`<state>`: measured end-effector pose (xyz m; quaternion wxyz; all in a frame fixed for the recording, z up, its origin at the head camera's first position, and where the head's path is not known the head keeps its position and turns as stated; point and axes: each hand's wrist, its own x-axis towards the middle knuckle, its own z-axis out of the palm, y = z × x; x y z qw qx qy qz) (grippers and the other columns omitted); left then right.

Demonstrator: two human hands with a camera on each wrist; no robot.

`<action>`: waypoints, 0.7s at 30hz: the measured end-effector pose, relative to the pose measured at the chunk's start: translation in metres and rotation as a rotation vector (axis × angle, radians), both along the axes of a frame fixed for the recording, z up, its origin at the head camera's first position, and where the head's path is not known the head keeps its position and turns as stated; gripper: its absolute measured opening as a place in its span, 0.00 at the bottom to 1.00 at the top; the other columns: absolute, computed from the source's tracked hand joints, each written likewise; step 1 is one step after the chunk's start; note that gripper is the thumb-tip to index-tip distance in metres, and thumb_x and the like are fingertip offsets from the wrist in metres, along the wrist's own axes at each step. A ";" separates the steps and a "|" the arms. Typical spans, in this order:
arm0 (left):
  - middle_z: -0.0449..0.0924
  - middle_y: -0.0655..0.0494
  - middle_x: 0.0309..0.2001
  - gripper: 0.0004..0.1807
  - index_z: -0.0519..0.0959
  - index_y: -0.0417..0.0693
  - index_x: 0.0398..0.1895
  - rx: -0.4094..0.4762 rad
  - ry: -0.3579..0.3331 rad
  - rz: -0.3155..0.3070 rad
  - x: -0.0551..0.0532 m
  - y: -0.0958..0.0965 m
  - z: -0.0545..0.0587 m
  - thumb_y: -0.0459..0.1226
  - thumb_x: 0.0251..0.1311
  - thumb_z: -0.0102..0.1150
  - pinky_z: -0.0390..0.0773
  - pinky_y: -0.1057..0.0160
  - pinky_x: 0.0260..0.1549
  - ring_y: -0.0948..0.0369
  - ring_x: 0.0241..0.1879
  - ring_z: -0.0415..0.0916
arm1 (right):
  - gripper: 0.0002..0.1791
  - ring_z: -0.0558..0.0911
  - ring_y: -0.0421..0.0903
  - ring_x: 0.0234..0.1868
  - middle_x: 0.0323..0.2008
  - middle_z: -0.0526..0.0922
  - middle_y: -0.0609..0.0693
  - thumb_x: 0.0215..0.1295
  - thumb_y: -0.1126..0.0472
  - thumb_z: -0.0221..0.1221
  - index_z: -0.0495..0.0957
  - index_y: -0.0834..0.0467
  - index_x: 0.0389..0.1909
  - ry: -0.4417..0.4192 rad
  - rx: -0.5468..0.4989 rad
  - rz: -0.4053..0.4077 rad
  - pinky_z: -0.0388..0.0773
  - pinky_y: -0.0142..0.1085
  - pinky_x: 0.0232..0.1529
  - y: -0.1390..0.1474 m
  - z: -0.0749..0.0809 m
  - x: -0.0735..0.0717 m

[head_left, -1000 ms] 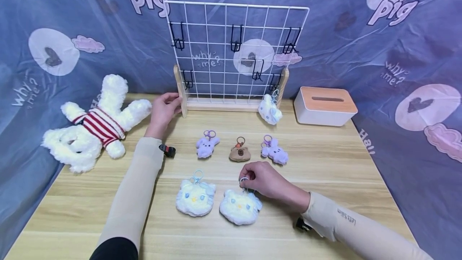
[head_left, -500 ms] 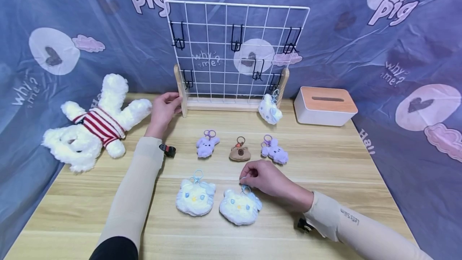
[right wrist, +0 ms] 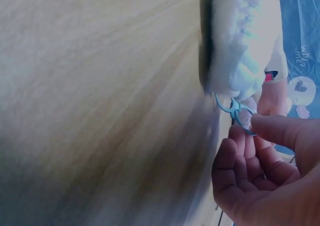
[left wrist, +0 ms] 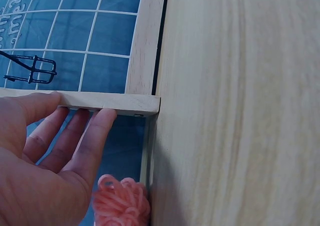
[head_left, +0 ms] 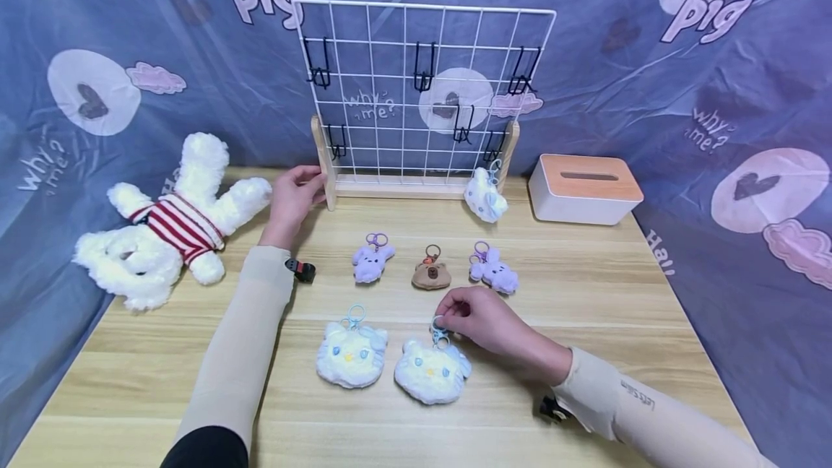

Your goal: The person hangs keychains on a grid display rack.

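In the head view my left hand (head_left: 292, 201) is at the left wooden post (head_left: 325, 165) of a white wire grid rack (head_left: 406, 92). The left wrist view has its extended fingertips touching that post (left wrist: 107, 101). At the table's middle my right hand (head_left: 484, 316) pinches the light blue ring (right wrist: 243, 128) of a white cat-face plush keychain (head_left: 432, 374) between thumb and fingers. The cat plush (right wrist: 245, 40) lies on the table, ring pulled up from it. A similar cat plush keychain (head_left: 351, 356) lies to its left.
Two purple plush keychains (head_left: 370, 264) and a brown bear-like keychain (head_left: 431, 276) lie behind. Black hooks (head_left: 424, 78) hang on the grid. Another white plush keychain (head_left: 484, 197) is at the rack's right foot. A tissue box (head_left: 585, 193) and a teddy bear (head_left: 175, 230) flank the rack.
My right hand has shifted slightly to the right and back, and the blue ring and clasp now stand straighter above the cat plush. My left hand stays at the post.
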<state>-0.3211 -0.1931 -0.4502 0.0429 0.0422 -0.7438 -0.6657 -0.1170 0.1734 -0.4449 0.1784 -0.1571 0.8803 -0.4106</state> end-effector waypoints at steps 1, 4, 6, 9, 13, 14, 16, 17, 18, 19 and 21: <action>0.82 0.58 0.48 0.21 0.82 0.31 0.67 0.002 0.001 0.000 0.000 0.000 0.000 0.36 0.81 0.65 0.94 0.60 0.58 0.58 0.49 0.87 | 0.03 0.82 0.38 0.35 0.32 0.87 0.42 0.74 0.61 0.72 0.89 0.52 0.39 -0.002 -0.002 -0.006 0.81 0.26 0.37 0.000 0.000 0.000; 0.82 0.58 0.48 0.21 0.82 0.31 0.67 0.005 0.004 -0.001 -0.001 -0.001 -0.001 0.36 0.81 0.65 0.94 0.60 0.58 0.59 0.48 0.87 | 0.02 0.83 0.39 0.36 0.32 0.87 0.42 0.74 0.61 0.73 0.89 0.53 0.39 -0.006 -0.014 -0.024 0.82 0.26 0.37 0.000 0.003 0.001; 0.82 0.58 0.48 0.21 0.82 0.30 0.67 0.007 0.003 -0.001 -0.001 -0.001 -0.002 0.36 0.81 0.65 0.94 0.61 0.57 0.59 0.48 0.87 | 0.02 0.83 0.39 0.36 0.32 0.88 0.43 0.74 0.61 0.73 0.89 0.54 0.39 -0.010 -0.022 -0.040 0.82 0.26 0.37 0.000 0.006 0.002; 0.82 0.58 0.48 0.21 0.81 0.31 0.67 0.006 0.002 -0.002 -0.001 -0.001 -0.002 0.36 0.81 0.65 0.94 0.63 0.56 0.61 0.47 0.87 | 0.02 0.83 0.39 0.35 0.32 0.88 0.44 0.73 0.62 0.73 0.90 0.55 0.39 -0.014 -0.037 -0.055 0.82 0.26 0.36 -0.001 0.010 0.003; 0.82 0.59 0.48 0.20 0.81 0.31 0.67 0.003 0.003 -0.004 -0.002 -0.002 -0.002 0.36 0.81 0.65 0.95 0.64 0.54 0.62 0.46 0.87 | 0.02 0.83 0.39 0.35 0.32 0.89 0.45 0.73 0.62 0.73 0.90 0.56 0.40 -0.007 -0.049 -0.058 0.82 0.26 0.37 -0.001 0.013 0.005; 0.82 0.59 0.48 0.21 0.81 0.31 0.67 0.001 0.003 -0.005 -0.002 -0.002 -0.002 0.37 0.81 0.65 0.94 0.64 0.55 0.62 0.46 0.87 | 0.02 0.83 0.39 0.35 0.32 0.89 0.45 0.72 0.62 0.74 0.90 0.56 0.40 -0.008 -0.049 -0.062 0.82 0.26 0.37 -0.001 0.014 0.005; 0.82 0.59 0.48 0.21 0.81 0.31 0.67 -0.002 0.001 -0.004 -0.001 -0.001 -0.001 0.37 0.81 0.65 0.94 0.63 0.56 0.63 0.46 0.87 | 0.02 0.83 0.39 0.36 0.32 0.89 0.45 0.72 0.62 0.74 0.90 0.56 0.40 -0.001 -0.053 -0.061 0.82 0.27 0.37 -0.001 0.015 0.006; 0.82 0.59 0.49 0.21 0.81 0.31 0.68 -0.004 -0.001 -0.003 -0.001 -0.001 -0.001 0.37 0.81 0.65 0.94 0.62 0.57 0.63 0.46 0.86 | 0.02 0.83 0.38 0.36 0.33 0.89 0.45 0.72 0.62 0.74 0.90 0.55 0.40 0.003 -0.053 -0.062 0.82 0.27 0.37 -0.001 0.016 0.007; 0.82 0.58 0.49 0.21 0.81 0.31 0.68 -0.006 -0.002 -0.002 -0.001 -0.001 -0.001 0.37 0.81 0.65 0.94 0.61 0.58 0.63 0.46 0.86 | 0.02 0.84 0.39 0.36 0.33 0.89 0.45 0.72 0.61 0.74 0.90 0.55 0.40 0.005 -0.051 -0.066 0.82 0.27 0.37 -0.001 0.017 0.008; 0.82 0.59 0.49 0.21 0.81 0.31 0.68 -0.007 -0.005 -0.002 -0.001 -0.001 0.000 0.37 0.81 0.65 0.94 0.60 0.59 0.64 0.46 0.86 | 0.02 0.84 0.39 0.36 0.33 0.89 0.44 0.72 0.61 0.74 0.90 0.55 0.40 0.008 -0.051 -0.069 0.83 0.27 0.38 -0.002 0.019 0.009; 0.82 0.58 0.49 0.21 0.81 0.32 0.68 -0.012 -0.008 0.000 -0.001 -0.001 0.000 0.37 0.81 0.65 0.94 0.59 0.60 0.64 0.46 0.86 | 0.02 0.84 0.38 0.37 0.34 0.89 0.44 0.72 0.61 0.74 0.90 0.54 0.40 0.012 -0.055 -0.073 0.83 0.27 0.38 -0.001 0.021 0.011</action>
